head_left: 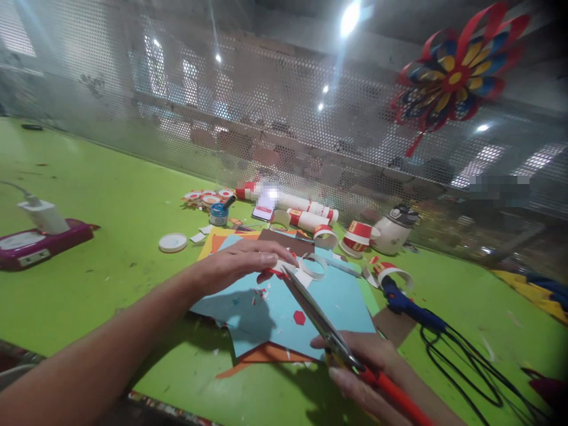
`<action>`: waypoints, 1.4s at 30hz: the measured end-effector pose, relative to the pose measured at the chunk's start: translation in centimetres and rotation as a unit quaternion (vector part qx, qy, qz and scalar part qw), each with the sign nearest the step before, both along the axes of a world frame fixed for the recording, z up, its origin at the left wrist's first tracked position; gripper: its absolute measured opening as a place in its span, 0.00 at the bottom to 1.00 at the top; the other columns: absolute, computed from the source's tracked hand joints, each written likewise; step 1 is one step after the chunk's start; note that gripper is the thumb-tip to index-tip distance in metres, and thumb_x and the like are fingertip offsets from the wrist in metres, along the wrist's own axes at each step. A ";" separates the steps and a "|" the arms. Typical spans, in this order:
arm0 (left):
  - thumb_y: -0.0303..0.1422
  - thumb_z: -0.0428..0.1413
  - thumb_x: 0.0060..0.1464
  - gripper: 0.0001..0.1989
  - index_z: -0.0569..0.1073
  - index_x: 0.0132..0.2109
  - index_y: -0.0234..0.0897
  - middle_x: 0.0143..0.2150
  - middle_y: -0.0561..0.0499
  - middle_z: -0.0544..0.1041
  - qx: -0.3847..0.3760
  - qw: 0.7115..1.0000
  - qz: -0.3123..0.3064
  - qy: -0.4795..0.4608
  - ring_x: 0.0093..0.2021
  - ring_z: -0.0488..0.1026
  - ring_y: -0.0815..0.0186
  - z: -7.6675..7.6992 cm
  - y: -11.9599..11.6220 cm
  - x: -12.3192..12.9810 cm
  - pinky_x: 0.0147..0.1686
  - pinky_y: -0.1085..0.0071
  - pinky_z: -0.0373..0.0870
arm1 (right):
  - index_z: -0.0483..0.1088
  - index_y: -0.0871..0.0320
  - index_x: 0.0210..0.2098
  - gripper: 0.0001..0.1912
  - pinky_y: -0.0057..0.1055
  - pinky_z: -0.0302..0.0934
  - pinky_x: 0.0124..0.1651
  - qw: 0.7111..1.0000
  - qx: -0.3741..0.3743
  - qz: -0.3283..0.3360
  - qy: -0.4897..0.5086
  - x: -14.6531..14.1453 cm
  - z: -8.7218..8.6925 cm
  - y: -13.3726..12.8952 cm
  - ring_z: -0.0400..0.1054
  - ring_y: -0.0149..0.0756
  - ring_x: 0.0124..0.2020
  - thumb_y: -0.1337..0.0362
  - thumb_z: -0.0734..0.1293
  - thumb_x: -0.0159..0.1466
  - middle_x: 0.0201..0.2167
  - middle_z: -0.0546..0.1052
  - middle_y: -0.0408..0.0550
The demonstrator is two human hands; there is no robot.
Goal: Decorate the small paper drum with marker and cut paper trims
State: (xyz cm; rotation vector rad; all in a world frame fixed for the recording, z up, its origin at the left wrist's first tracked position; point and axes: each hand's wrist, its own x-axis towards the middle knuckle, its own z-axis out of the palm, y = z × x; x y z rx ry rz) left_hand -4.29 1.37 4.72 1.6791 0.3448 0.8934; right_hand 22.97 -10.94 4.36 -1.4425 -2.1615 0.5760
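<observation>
Lying at left: one purple power strip (47,245), one white lid (173,242). Centre: left hand (242,260), partly curled, thumb and fingers pinching a small red-and-white piece (280,268) over blue paper (350,296). Nearer, rightward: right hand (359,361), closed around red-handled scissors (317,316), blade tips at the piece, blades obscuring some paper. Right: one blue corded tool (415,307).

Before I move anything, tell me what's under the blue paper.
Beneath the blue paper, orange paper shows at the near edge, yellow paper far left and light green paper at the right. Anything else there is covered; I can't tell.
</observation>
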 end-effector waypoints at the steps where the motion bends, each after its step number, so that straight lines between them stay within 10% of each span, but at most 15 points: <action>1: 0.42 0.55 0.58 0.16 0.80 0.46 0.38 0.46 0.44 0.76 -0.004 1.000 0.001 0.001 0.40 0.69 0.63 0.0 0.0 0.0 0.34 0.70 0.62 | 0.79 0.50 0.47 0.19 0.32 0.72 0.43 1.000 0.005 0.005 -0.001 -0.1 0.1 0.0 0.77 0.42 0.42 0.48 0.65 0.63 0.41 0.82 0.51; 42: 0.46 0.54 0.59 0.19 0.79 0.44 0.34 0.38 0.44 0.74 -0.047 0.998 0.028 0.020 0.35 0.67 0.65 -0.1 -0.1 0.1 0.32 0.70 0.62 | 0.79 0.55 0.43 0.19 0.27 0.66 0.32 0.999 -0.017 0.016 -0.042 -1.0 0.5 0.5 0.74 0.35 0.27 0.52 0.63 0.65 0.26 0.80 0.46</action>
